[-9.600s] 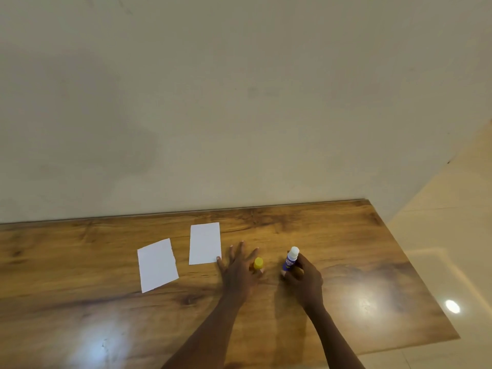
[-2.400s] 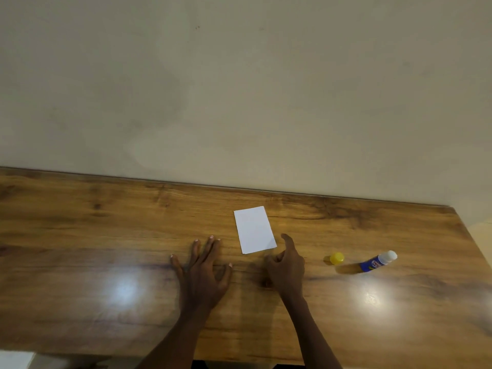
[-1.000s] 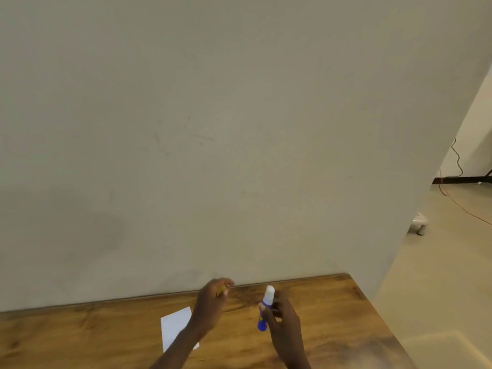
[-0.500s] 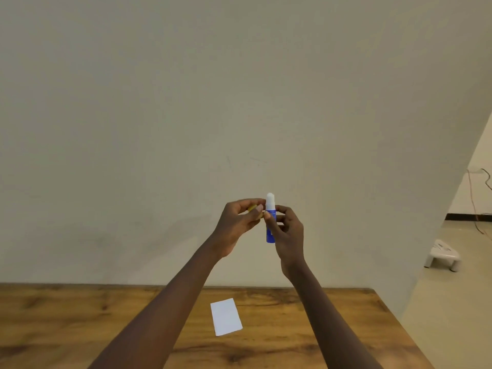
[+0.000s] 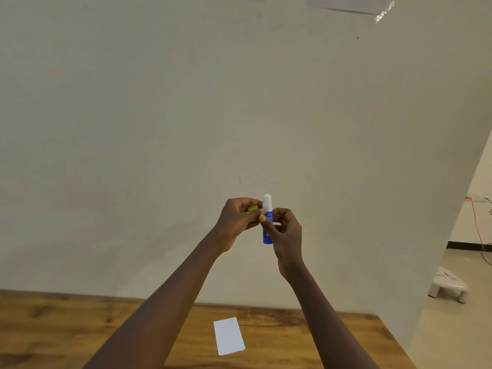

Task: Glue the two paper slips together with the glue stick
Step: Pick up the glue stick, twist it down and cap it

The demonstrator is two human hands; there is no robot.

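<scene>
High above the table (image 5: pixel 53 320), the right hand (image 5: pixel 285 230) grips the upright, uncapped glue stick (image 5: pixel 267 209); the left hand (image 5: pixel 237 222) pinches its half-hidden yellow cap (image 5: pixel 253 208). On the table lies one paper slip (image 5: pixel 229 336), possibly two stacked.

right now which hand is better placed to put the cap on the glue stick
Left. The left hand pinches the cap beside the bare white tip of the glue stick; the right hand grips its blue body upright, so it likely just steadies it.

A wooden table (image 5: pixel 306 339) carries one white paper slip (image 5: pixel 229 336).
</scene>
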